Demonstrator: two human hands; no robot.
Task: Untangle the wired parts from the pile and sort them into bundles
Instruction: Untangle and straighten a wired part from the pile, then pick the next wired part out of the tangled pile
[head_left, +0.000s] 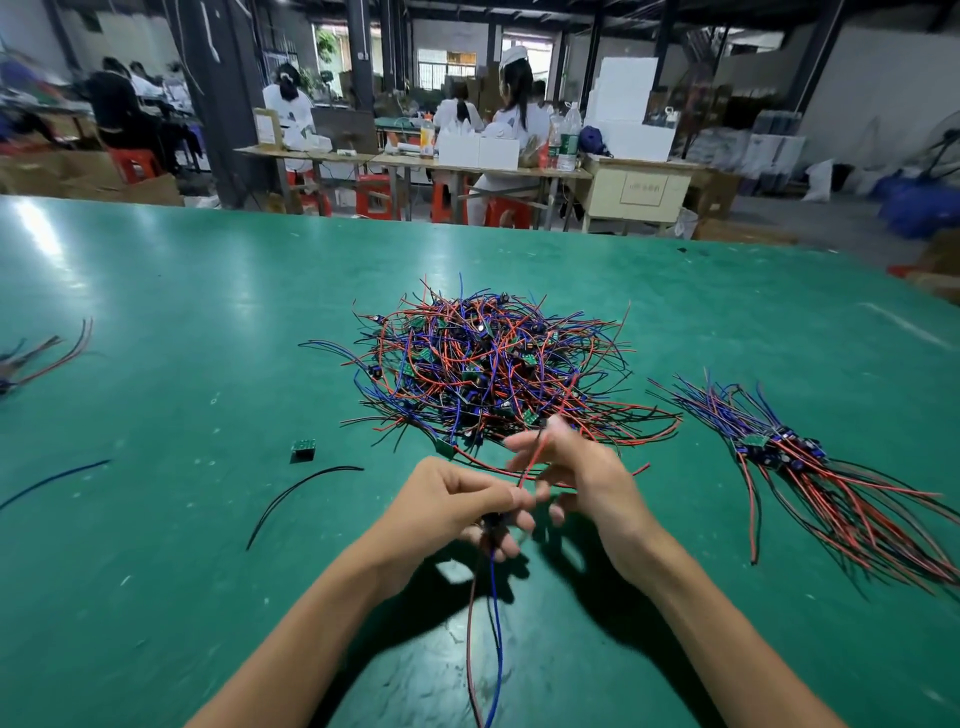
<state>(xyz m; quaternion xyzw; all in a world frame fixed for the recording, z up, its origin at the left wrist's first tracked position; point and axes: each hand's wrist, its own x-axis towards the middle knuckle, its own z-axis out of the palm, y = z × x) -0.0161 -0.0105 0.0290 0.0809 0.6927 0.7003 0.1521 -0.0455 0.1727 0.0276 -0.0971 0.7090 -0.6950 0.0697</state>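
A tangled pile of wired parts, red, blue and black leads on small green boards, lies mid-table. To its right lies a sorted bundle with the wires fanned out. My left hand grips a wired part in front of the pile; its red and blue leads hang down toward me. My right hand is blurred; its fingers pinch a red lead rising from that part.
A loose small green board and a stray black wire lie left of my hands. Another bundle sits at the far left edge, with a blue wire below it. Beyond the green table, seated workers are at benches.
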